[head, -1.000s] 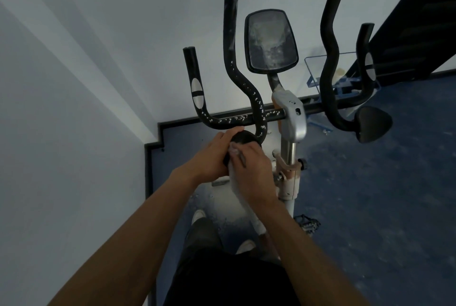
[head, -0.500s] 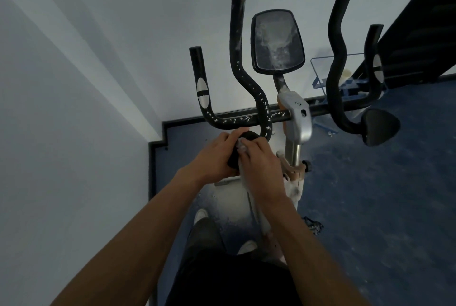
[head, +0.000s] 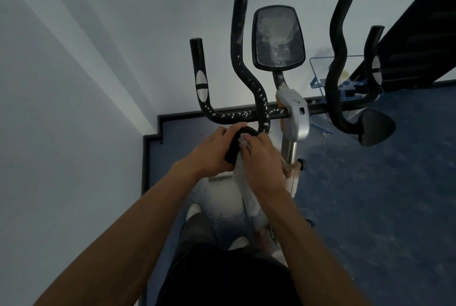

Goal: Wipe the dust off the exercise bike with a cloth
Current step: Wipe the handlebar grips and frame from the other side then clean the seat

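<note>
Early stage, by appearance. Left hand [head: 212,150] closed around the left elbow pad [head: 238,144] of the exercise bike [head: 293,118]; right hand [head: 262,160] clenched on the cloth [head: 243,177], pressed against that pad. Left to do: white specks on handlebar [head: 237,115], dusty screen [head: 278,38]. Compared with half a second earlier: hands in same position, view shifted slightly.

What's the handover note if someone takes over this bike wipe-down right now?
Left hand: gripping the near left elbow pad, steadying it.
Right hand: holding the white cloth against that pad; the rest of the cloth hangs below.
Done: nothing looks finished; this pad is mid-wipe.
Left: white specks on the left handlebar and crossbar, dusty console screen, the right elbow pad and right bars.
</note>
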Motion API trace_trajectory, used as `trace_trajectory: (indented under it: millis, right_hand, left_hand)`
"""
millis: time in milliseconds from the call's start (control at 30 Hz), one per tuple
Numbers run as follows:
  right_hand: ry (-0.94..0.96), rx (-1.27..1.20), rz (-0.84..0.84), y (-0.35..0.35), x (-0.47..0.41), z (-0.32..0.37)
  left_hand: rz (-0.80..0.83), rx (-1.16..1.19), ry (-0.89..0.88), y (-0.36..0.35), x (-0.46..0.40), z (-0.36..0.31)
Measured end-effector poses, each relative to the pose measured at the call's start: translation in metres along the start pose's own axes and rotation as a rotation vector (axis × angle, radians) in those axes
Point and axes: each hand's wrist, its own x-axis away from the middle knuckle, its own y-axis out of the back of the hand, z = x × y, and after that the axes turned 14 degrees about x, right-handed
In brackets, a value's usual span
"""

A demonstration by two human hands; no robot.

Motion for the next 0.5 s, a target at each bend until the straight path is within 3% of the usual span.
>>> trace_trajectory:
  millis: [200, 367, 500]
  right_hand:
    - [0.047, -0.152, 0.111, -0.006, 0.013, 0.004]
    - [-0.048, -0.113, -0.065, 0.016, 0.003, -0.005]
    - [0.011, -0.018, -0.009, 0.003, -0.010, 0.011]
  left_hand:
    - [0.002, 0.002, 0.009, 0.000, -0.001, 0.001]
    - [-0.001, 0.009, 0.016, 0.000, 0.001, -0.003]
    - [-0.001, 0.079, 0.022, 0.002, -0.001, -0.002]
